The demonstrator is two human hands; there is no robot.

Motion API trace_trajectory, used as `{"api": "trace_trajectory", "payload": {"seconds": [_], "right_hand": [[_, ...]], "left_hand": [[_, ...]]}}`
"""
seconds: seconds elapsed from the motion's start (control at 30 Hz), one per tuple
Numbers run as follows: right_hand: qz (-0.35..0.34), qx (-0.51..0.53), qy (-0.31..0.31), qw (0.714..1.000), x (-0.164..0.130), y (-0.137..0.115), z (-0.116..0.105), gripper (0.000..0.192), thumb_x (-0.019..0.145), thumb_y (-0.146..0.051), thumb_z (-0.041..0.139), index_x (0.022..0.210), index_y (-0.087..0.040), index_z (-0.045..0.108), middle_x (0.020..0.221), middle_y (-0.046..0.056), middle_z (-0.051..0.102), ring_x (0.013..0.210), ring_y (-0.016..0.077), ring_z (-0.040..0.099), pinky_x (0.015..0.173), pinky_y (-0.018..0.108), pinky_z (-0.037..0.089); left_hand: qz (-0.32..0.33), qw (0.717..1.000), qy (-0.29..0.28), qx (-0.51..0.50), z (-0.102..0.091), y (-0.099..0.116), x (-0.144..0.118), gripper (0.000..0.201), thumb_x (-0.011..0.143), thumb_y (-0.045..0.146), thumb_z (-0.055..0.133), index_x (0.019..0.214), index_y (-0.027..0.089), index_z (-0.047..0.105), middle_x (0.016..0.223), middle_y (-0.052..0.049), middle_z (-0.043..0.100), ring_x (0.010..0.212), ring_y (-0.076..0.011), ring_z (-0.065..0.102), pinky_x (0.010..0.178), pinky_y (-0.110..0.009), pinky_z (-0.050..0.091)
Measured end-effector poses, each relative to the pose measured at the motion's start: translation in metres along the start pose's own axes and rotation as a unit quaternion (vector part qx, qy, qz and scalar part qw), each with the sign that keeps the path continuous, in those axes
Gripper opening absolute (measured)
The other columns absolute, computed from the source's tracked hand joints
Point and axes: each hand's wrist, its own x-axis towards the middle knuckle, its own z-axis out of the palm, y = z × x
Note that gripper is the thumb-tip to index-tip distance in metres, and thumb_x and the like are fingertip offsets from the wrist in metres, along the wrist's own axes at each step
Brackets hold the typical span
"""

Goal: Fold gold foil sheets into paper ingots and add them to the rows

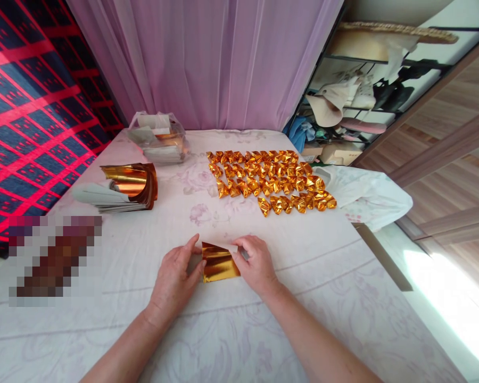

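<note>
A sheet of shiny gold foil paper [220, 264] stands partly curled near the middle of the table, with a pale strip of its reverse side showing along the top edge. My right hand [257, 264] pinches its upper right corner between thumb and fingers. On the other side, my left hand [176, 270] has thumb and index finger spread apart, the thumb tip at the sheet's left edge. Beyond my hands, several folded gold foil pieces [277, 183] lie in rows. A stack of gold foil sheets [133, 181], bent over with white backs showing, sits to the left.
A clear plastic bag [159, 138] with more sheets stands at the table's back left. A white plastic bag [373, 194] hangs over the right edge. The table [231, 335] has a pale floral cloth. Behind are a purple curtain [215, 64] and a shelf rack [363, 61].
</note>
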Motion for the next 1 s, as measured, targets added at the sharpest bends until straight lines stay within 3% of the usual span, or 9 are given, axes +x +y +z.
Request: {"api": "trace_trajectory", "payload": {"seconds": [0.2, 0.43, 0.53, 0.6, 0.77, 1.0], "right_hand": [[0.019, -0.015, 0.004, 1.000, 0.001, 0.004, 0.006, 0.007, 0.082, -0.018, 0.059, 0.082, -0.022, 0.064, 0.090, 0.004, 0.069, 0.089, 0.0205, 0.060, 0.083, 0.034, 0.043], [0.038, -0.057, -0.032, 0.997, 0.008, 0.006, 0.007, 0.009, 0.079, -0.016, 0.065, 0.084, -0.023, 0.068, 0.097, 0.004, 0.070, 0.093, 0.0222, 0.061, 0.085, 0.037, 0.044], [0.033, -0.084, -0.044, 0.995, 0.017, 0.008, 0.008, 0.006, 0.080, -0.020, 0.068, 0.083, -0.024, 0.070, 0.104, 0.005, 0.070, 0.098, 0.0235, 0.061, 0.088, 0.039, 0.044], [0.024, -0.098, -0.048, 0.994, 0.021, 0.009, 0.010, 0.004, 0.080, -0.021, 0.069, 0.082, -0.024, 0.070, 0.111, 0.006, 0.069, 0.103, 0.0245, 0.060, 0.090, 0.041, 0.043], [0.021, -0.104, -0.036, 0.994, 0.025, 0.013, 0.016, 0.001, 0.080, -0.024, 0.069, 0.081, -0.024, 0.068, 0.116, 0.006, 0.068, 0.111, 0.0258, 0.057, 0.093, 0.043, 0.041], [0.024, -0.090, -0.016, 0.995, 0.024, 0.012, 0.017, 0.017, 0.078, -0.022, 0.069, 0.095, -0.023, 0.064, 0.115, 0.007, 0.068, 0.112, 0.0260, 0.057, 0.095, 0.043, 0.040]], "left_hand": [[0.062, 0.997, 0.031, 0.040, -0.004, 0.005, 0.001, 0.035, 0.093, 0.025, 0.052, 0.128, 0.022, 0.053, 0.119, -0.010, 0.063, 0.109, -0.0264, 0.058, 0.094, -0.044, 0.050], [0.087, 0.991, 0.092, 0.039, -0.020, 0.014, 0.001, 0.028, 0.095, 0.019, 0.050, 0.123, 0.018, 0.053, 0.114, -0.011, 0.063, 0.108, -0.0244, 0.058, 0.093, -0.041, 0.049], [0.156, 0.987, 0.036, 0.026, -0.021, 0.013, 0.002, 0.019, 0.097, 0.019, 0.049, 0.113, 0.021, 0.060, 0.108, -0.007, 0.068, 0.103, -0.0220, 0.060, 0.095, -0.041, 0.047], [0.180, 0.982, -0.018, 0.048, -0.019, 0.011, 0.003, 0.022, 0.097, 0.024, 0.049, 0.115, 0.021, 0.061, 0.116, -0.007, 0.069, 0.112, -0.0251, 0.059, 0.101, -0.047, 0.043], [0.144, 0.978, -0.102, 0.115, -0.011, 0.004, 0.001, 0.039, 0.096, 0.036, 0.050, 0.130, 0.018, 0.058, 0.133, -0.008, 0.063, 0.132, -0.0320, 0.048, 0.112, -0.057, 0.029], [0.116, 0.977, -0.127, 0.129, -0.009, 0.004, 0.000, 0.045, 0.095, 0.046, 0.050, 0.130, 0.020, 0.059, 0.142, -0.010, 0.056, 0.137, -0.0328, 0.043, 0.114, -0.057, 0.028]]}}
